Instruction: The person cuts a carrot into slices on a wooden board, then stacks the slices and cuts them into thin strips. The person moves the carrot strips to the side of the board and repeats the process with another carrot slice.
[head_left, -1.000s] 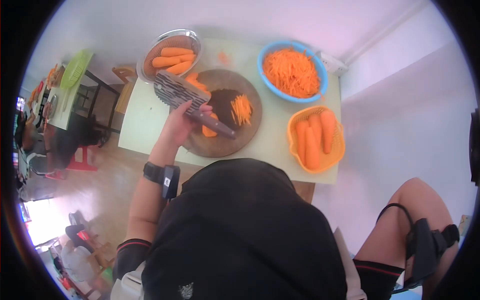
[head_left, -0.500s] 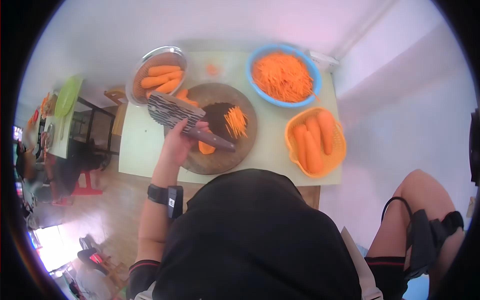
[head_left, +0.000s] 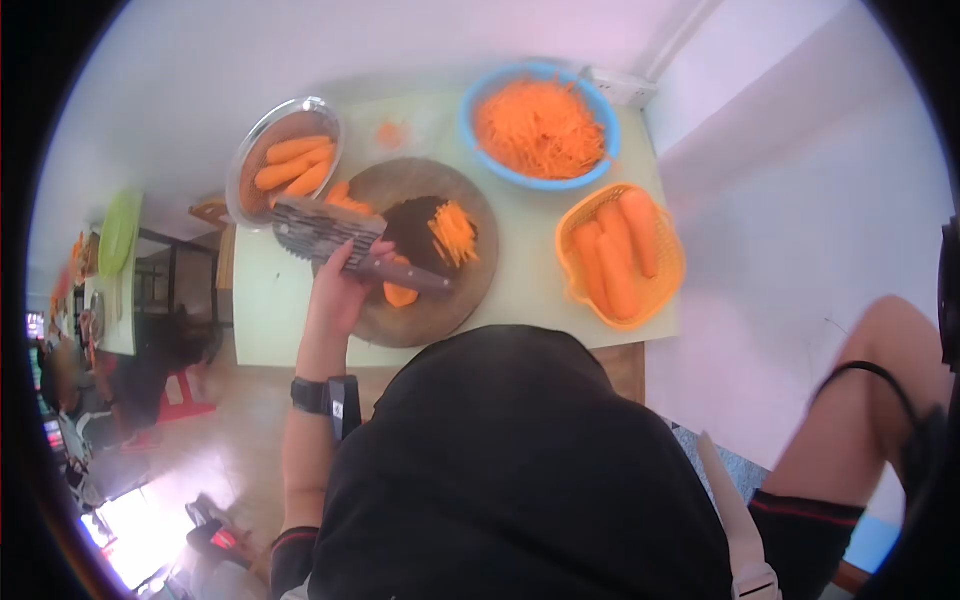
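Observation:
My left hand [head_left: 342, 278] is closed around a cleaver [head_left: 328, 230], gripping it where the patterned blade meets the brown handle. The blade points up and left, over the left edge of a round wooden cutting board [head_left: 465, 295]. Beside the handle lies an orange carrot piece [head_left: 401, 292], partly hidden by the hand and cleaver. A small pile of carrot strips [head_left: 455, 235] rests on the board's dark middle. Other carrot pieces [head_left: 347, 199] lie just behind the blade. My right arm [head_left: 840, 400] is bent out at the right edge; its hand is out of view.
A metal-rimmed colander [head_left: 238, 185] with several carrots stands at the back left. At the back right is a blue basin [head_left: 468, 130] of shredded carrot. A yellow basket [head_left: 668, 275] holds several carrots. A wall [head_left: 760, 250] borders the table's right side.
The camera view has turned slightly, so the table things appear farther left. My right arm has shifted outward to the right. My left hand still grips the cleaver over the board.

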